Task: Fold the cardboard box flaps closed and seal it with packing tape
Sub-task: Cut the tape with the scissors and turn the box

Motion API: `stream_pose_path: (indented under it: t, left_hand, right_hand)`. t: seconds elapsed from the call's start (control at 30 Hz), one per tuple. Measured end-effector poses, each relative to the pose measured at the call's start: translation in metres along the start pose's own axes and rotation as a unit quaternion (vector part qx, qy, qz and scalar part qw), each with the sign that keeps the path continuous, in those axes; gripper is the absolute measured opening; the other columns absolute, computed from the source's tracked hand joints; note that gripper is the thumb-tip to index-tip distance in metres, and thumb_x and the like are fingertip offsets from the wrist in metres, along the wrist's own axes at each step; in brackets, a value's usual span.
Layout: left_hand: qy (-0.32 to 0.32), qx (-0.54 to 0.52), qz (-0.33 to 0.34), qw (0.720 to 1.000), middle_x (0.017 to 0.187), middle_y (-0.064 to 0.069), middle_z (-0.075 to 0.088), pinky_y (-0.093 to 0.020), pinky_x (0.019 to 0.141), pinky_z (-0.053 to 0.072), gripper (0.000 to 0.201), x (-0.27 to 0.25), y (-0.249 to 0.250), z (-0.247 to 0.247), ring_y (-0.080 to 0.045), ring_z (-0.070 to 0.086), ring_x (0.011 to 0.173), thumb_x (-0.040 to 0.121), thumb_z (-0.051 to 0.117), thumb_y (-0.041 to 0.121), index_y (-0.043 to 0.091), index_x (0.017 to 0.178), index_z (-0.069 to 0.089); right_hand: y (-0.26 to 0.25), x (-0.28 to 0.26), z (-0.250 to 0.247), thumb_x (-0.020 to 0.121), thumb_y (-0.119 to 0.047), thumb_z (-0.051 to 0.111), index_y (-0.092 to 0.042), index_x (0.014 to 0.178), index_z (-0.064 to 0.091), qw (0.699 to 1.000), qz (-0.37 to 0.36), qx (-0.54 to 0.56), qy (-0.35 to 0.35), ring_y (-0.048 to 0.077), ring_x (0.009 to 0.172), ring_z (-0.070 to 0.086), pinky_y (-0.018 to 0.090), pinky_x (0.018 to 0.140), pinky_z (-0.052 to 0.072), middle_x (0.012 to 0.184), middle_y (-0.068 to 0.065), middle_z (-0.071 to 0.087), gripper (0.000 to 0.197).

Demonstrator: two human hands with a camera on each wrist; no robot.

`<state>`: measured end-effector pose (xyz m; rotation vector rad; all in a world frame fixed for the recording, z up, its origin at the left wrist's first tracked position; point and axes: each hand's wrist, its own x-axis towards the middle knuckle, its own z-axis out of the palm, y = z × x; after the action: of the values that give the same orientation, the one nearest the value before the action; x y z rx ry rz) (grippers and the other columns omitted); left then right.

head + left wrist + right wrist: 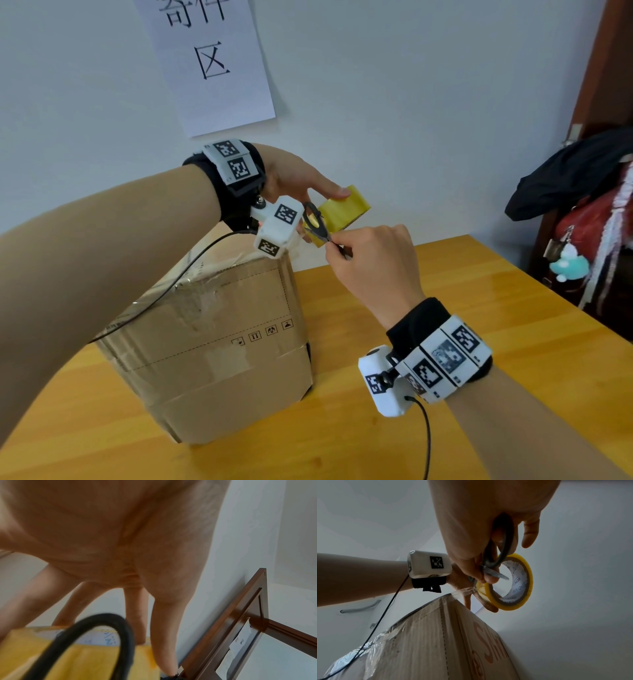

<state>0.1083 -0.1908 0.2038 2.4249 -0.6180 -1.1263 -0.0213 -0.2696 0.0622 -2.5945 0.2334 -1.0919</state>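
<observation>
We observe the left hand (120, 540) with fingers (164, 635) extended down onto the yellow tape roll (82, 658); a blurred black loop (102, 620) crosses in front.

The brown cardboard box (219, 339), flaps shut under shiny clear tape, stands on the worktop (428, 342), and just above its far top corner hangs the yellow tape roll (342, 214), a clear strip (462, 592) stretching from roll to corner.
</observation>
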Motion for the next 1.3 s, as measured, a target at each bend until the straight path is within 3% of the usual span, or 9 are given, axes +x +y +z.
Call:
stream_pose_path:
  t: [0.13,0.27,0.4,0.63,0.83,0.97,1.07,1.2,1.3]
  left_hand:
    - [-0.001,0.027,0.007,1.0,0.133,-0.024,0.059,-0.05,0.11,0.038,0.052,-0.003,0.002,0.004,-0.039,0.056,0.119,0.079,0.064,0.052,0.01,0.109,0.069]
    - [-0.001,0.008,0.005,1.0,0.131,-0.022,0.061,-0.052,0.107,0.041,0.046,-0.002,0.002,0.005,-0.038,0.058,0.114,0.078,0.066,0.048,0.009,0.102,0.07]
    - [0.027,0.031,0.019,0.999,0.105,-0.012,0.074,-0.036,0.076,0.055,0.038,0.0,0.002,0.003,-0.025,0.072,0.078,0.068,0.069,0.05,0.016,0.082,0.078]
    - [0.029,0.017,0.011,0.999,0.104,-0.015,0.072,-0.035,0.062,0.06,0.035,-0.003,0.005,0.008,-0.028,0.069,0.076,0.082,0.064,0.047,0.015,0.095,0.071]
    - [0.012,-0.048,0.018,0.999,0.095,-0.017,0.073,-0.047,0.091,0.053,0.035,-0.001,0.003,0.011,-0.032,0.071,0.085,0.092,0.06,0.04,0.007,0.089,0.074]
    - [0.012,-0.045,0.018,0.999,0.093,-0.017,0.074,-0.043,0.077,0.06,0.032,0.0,0.003,0.013,-0.03,0.074,0.075,0.087,0.065,0.038,0.007,0.085,0.075]
    - [0.013,-0.021,0.024,0.999,0.09,-0.014,0.075,-0.044,0.089,0.054,0.036,-0.002,0.003,0.013,-0.027,0.073,0.074,0.075,0.069,0.037,0.007,0.094,0.07]
    - [0.024,-0.002,0.025,0.999,0.087,-0.009,0.076,-0.036,0.07,0.06,0.031,-0.004,0.003,0.011,-0.024,0.072,0.07,0.09,0.06,0.04,0.011,0.096,0.069]
    - [0.018,-0.002,0.02,1.0,0.089,-0.009,0.076,-0.036,0.067,0.06,0.031,-0.005,0.004,0.012,-0.025,0.071,0.075,0.092,0.057,0.041,0.013,0.099,0.069]
  right_hand:
    - [0.004,-0.003,-0.002,0.096,-0.039,0.051,-0.025,0.071,0.067,1.0,0.002,0.014,0.015,0.017,0.054,0.051,0.039,0.074,0.042,0.051,-0.005,0.055,0.033]
    - [0.003,-0.006,-0.003,0.096,-0.037,0.054,-0.025,0.067,0.065,0.999,-0.004,0.023,0.034,0.017,0.05,0.046,0.038,0.072,0.041,0.048,-0.006,0.051,0.033]
    - [0.005,-0.011,-0.004,0.096,-0.039,0.053,-0.027,0.077,0.072,0.998,-0.003,0.04,0.05,0.016,0.051,0.05,0.038,0.075,0.042,0.05,-0.007,0.055,0.029]
    - [0.007,-0.007,-0.009,0.096,-0.039,0.052,-0.028,0.085,0.075,1.0,0.005,0.004,0.003,0.016,0.059,0.054,0.038,0.076,0.041,0.057,-0.007,0.06,0.028]
    - [-0.003,0.0,-0.015,0.097,-0.04,0.049,-0.029,0.083,0.074,1.0,0.013,-0.018,-0.02,0.019,0.063,0.054,0.039,0.078,0.04,0.06,-0.006,0.061,0.03]
    - [-0.011,0.004,-0.018,0.098,-0.038,0.046,-0.03,0.082,0.072,0.997,0.016,-0.053,-0.054,0.02,0.064,0.055,0.038,0.078,0.039,0.061,-0.006,0.059,0.032]
    - [-0.012,0.004,-0.023,0.098,-0.037,0.047,-0.03,0.079,0.07,0.997,0.014,-0.059,-0.052,0.02,0.062,0.053,0.038,0.075,0.037,0.058,-0.006,0.056,0.031]
    - [-0.005,0.001,-0.028,0.097,-0.038,0.048,-0.029,0.069,0.063,0.996,0.024,-0.069,-0.042,0.019,0.059,0.05,0.037,0.071,0.036,0.057,-0.006,0.054,0.032]
    - [-0.004,0.002,-0.026,0.097,-0.039,0.048,-0.028,0.071,0.065,0.996,0.03,-0.071,-0.052,0.021,0.062,0.051,0.037,0.073,0.036,0.059,-0.005,0.055,0.033]
